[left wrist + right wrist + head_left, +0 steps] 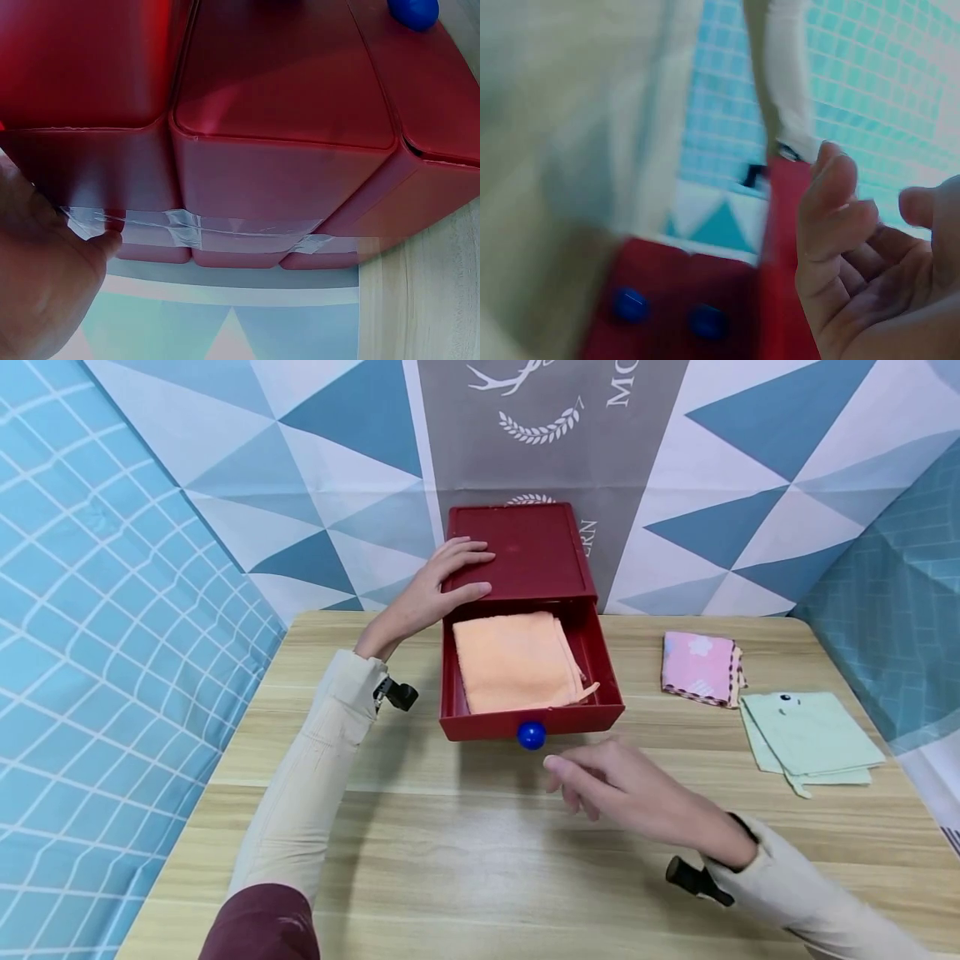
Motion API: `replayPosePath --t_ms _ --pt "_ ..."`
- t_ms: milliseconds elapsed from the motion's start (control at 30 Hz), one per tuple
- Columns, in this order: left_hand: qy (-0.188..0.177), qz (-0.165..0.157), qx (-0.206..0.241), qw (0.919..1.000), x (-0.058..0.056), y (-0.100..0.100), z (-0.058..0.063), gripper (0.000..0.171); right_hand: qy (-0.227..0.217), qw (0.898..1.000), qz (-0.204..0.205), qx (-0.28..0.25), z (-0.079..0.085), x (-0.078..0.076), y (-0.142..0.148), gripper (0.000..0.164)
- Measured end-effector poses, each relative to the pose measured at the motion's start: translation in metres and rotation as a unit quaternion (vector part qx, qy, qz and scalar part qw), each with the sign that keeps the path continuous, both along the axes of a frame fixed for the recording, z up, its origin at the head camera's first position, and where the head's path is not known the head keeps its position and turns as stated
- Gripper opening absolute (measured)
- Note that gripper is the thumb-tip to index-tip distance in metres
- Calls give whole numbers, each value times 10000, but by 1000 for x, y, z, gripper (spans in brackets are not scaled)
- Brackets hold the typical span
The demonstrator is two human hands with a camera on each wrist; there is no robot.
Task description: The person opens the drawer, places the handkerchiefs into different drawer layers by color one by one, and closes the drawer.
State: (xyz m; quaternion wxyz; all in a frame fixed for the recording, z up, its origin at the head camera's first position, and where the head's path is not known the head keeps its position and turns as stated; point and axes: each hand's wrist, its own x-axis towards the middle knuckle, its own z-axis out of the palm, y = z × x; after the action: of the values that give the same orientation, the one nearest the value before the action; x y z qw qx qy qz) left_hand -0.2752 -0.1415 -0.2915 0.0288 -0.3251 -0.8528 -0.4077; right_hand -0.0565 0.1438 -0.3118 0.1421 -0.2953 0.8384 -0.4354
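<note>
drawer point(483, 727) juts from its box point(525, 556), with room on the table point(450, 877) to its left and front; my left hand point(438, 578), fingers stretched, lies on the box's left edge, my loosely bent right hand point(622, 787) just off the knob point(532, 735)

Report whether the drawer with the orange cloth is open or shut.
Open: the drawer juts out from the red cabinet, and the orange cloth inside shows from above in the head view.
</note>
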Motion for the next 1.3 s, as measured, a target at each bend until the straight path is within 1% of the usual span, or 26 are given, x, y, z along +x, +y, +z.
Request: replayPosePath --t_ms 67,100,133,167,233,300,333,400,433,467,500,533,633,700,767,867,933,1000,1100,1167,1300 --pt "-7 -7 6 10000 -1 0 0 56 -756 9970 98 -137 -16 -3 -5 34" --pt "-6 -9 10 10000 -1 -1 0 56 -1097 9932 181 -346 -23 -5 -7 37" --pt "-21 -11 5 10000 -1 -1 -1 56 -1429 9872 302 -638 -29 -7 -10 40" --pt "-34 -6 -8 10000 -1 -1 -1 56 -1772 9786 419 -961 -33 -9 -13 44" --pt "-57 8 -50 10000 -1 0 -1 56 -2450 9534 635 -1646 -39 -12 -18 50" --pt "-81 10 -63 9999 -1 0 -1 56 -3088 9198 771 -2297 -41 -14 -22 56" --pt "-95 6 -62 9999 -1 1 -1 56 -3336 9042 773 -2551 -42 -15 -24 57" --pt "-106 4 -59 9999 0 1 0 56 -3601 8819 772 -2942 -42 -15 -27 58" --pt "-129 3 -53 9999 0 2 0 56 -3665 8741 773 -3093 -43 -15 -28 57" --pt "-142 4 -54 9999 0 2 0 56 -3709 8689 765 -3187 -43 -15 -28 56" --pt "-166 5 -48 9999 0 1 0 56 -3712 8659 770 -3262 -43 -15 -29 54" --pt "-182 13 -44 9998 1 1 0 56 -3680 8655 775 -3308 -43 -14 -30 53" --pt "-242 24 -17 9997 2 0 1 56 -3580 8688 710 -3346 -43 -15 -30 48" --pt "-291 9 32 9996 4 1 4 56 -3497 8726 671 -3342 -43 -15 -30 44" --pt "-343 -18 69 9994 10 2 10 56 -3413 8763 641 -3338 -43 -15 -30 41" --pt "-418 -48 66 9991 22 5 22 56 -3322 8795 655 -3345 -42 -14 -30 38" --pt "-443 -49 50 9990 29 7 29 55 -3273 8802 662 -3373 -42 -14 -31 38" --pt "-500 -39 50 9987 33 8 33 56 -3272 8784 671 -3418 -42 -14 -32 37" --pt "-516 -18 47 9987 36 9 35 56 -3288 8753 695 -3476 -42 -14 -33 37" --pt "-540 -15 56 9985 36 9 35 56 -3293 8743 705 -3497 -42 -15 -33 37" --pt "-485 -19 34 9988 36 9 35 56 -3253 8757 703 -3498 -42 -16 -34 36"
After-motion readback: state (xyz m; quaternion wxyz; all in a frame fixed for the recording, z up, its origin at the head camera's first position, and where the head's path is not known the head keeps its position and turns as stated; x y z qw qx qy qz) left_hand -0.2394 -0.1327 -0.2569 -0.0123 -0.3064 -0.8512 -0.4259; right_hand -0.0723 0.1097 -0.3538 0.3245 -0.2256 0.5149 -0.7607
